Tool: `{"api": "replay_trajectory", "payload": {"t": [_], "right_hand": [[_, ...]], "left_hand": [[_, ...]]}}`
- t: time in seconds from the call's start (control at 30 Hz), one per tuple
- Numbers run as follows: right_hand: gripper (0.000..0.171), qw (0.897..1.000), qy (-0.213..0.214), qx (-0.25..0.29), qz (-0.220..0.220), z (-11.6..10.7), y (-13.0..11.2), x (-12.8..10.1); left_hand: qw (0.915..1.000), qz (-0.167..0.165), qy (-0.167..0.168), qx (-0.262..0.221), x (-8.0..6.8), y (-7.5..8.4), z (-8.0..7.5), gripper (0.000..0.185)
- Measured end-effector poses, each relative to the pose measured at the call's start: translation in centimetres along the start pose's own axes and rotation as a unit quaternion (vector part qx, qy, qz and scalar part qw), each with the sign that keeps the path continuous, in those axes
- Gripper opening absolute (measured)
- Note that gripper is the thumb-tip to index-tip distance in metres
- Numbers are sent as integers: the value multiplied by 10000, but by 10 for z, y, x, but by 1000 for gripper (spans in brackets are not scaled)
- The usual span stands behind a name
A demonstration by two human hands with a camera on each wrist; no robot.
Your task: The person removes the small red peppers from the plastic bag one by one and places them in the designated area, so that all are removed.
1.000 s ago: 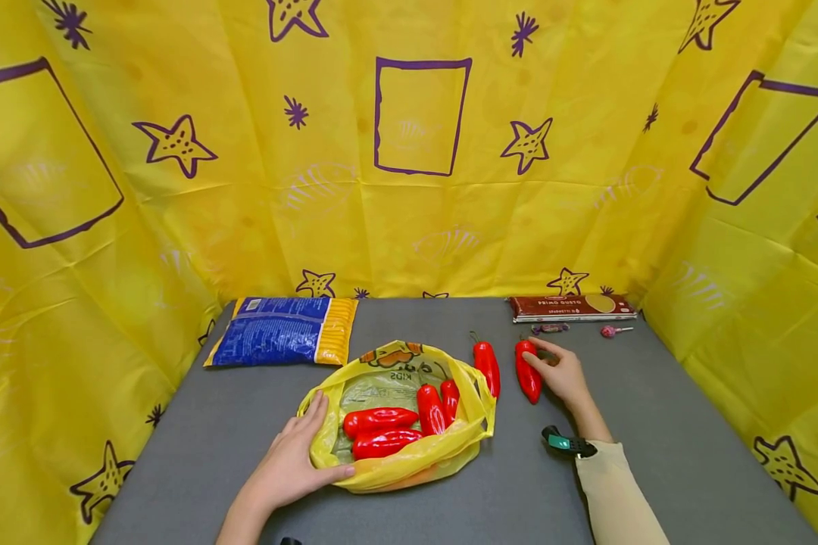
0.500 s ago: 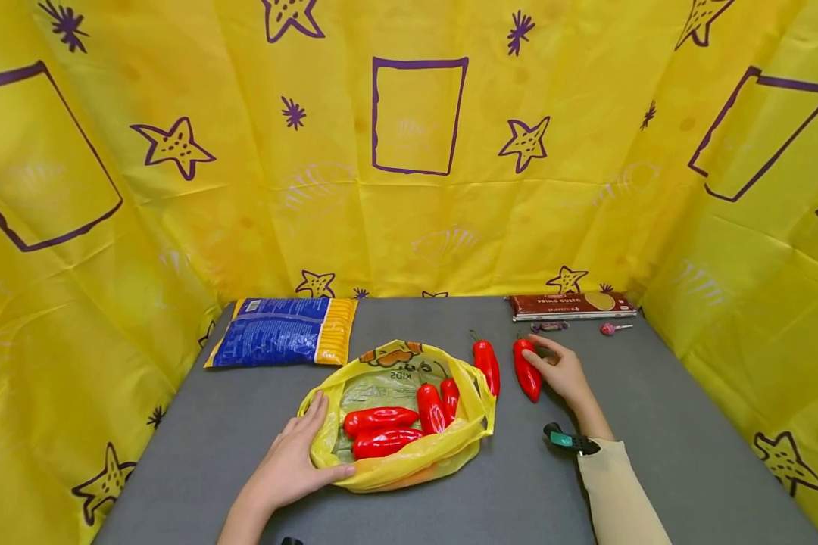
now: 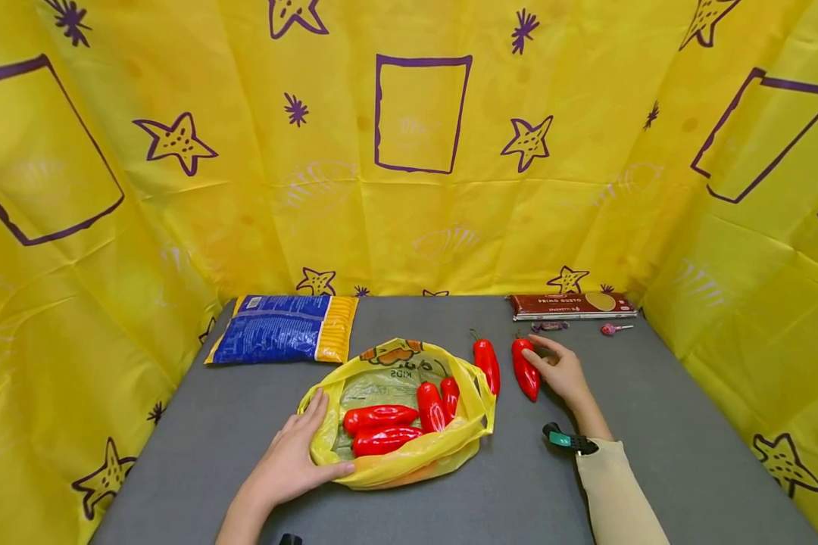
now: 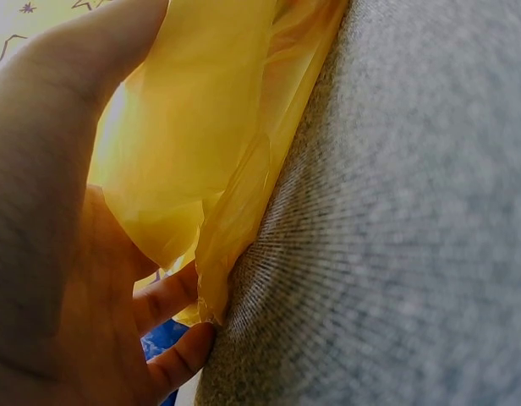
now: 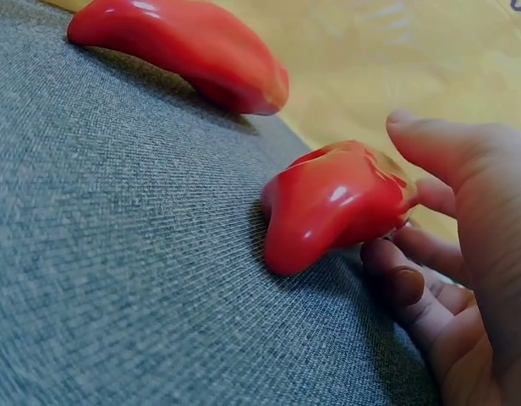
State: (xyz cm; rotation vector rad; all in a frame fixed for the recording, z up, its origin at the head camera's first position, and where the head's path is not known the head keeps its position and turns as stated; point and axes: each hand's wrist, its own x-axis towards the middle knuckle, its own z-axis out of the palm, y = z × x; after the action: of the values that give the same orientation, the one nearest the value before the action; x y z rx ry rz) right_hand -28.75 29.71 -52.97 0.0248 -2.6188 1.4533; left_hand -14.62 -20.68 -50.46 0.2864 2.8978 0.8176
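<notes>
Right hand [image 3: 564, 375] seemingly around pepper [image 3: 526, 369]

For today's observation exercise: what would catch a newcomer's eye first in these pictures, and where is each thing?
The yellow bag in the middle of the grey table stands out, open, with red peppers in the bag. The left hand holds its near-left edge. To the bag's right, the right hand touches a loose red pepper, with a second loose pepper lying between it and the bag.
</notes>
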Motion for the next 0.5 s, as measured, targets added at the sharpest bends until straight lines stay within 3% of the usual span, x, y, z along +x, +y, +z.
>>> {"api": "replay_trajectory", "payload": {"t": [0.17, 0.3, 0.5], "right_hand": [[48, 9965, 536, 643, -70, 0, -6, 0], [37, 9838, 1038, 1444, -241, -4, -23, 2], [33, 9760, 810, 1558, -1289, -14, -61, -1]], "left_hand": [[10000, 20, 15, -8, 0, 0, 0, 133], [10000, 53, 15, -19, 0, 0, -1, 133], [10000, 5, -59, -14, 1, 1, -1, 133]]}}
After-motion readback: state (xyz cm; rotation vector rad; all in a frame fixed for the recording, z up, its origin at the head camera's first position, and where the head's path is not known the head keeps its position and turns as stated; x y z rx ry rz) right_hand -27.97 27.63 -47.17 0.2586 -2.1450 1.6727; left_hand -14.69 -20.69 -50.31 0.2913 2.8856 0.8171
